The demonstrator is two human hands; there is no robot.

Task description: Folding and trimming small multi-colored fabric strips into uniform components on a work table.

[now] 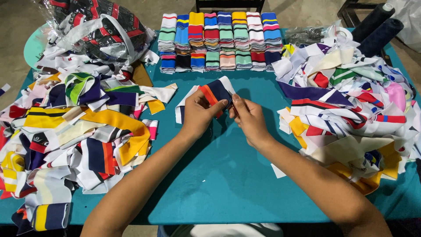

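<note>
My left hand grips a folded strip of knitted fabric, navy with an orange and white stripe, held just above the teal table. My right hand pinches the same strip at its right edge, fingers closed, thumb meeting my left thumb. A white end of the strip hangs down to the left of my left hand. Whether my right hand also holds a small tool is hidden.
Large heaps of mixed coloured fabric strips lie at the left and right. Neat stacks of folded striped pieces line the far edge. A clear plastic bag of dark strips sits far left; two dark rolls far right.
</note>
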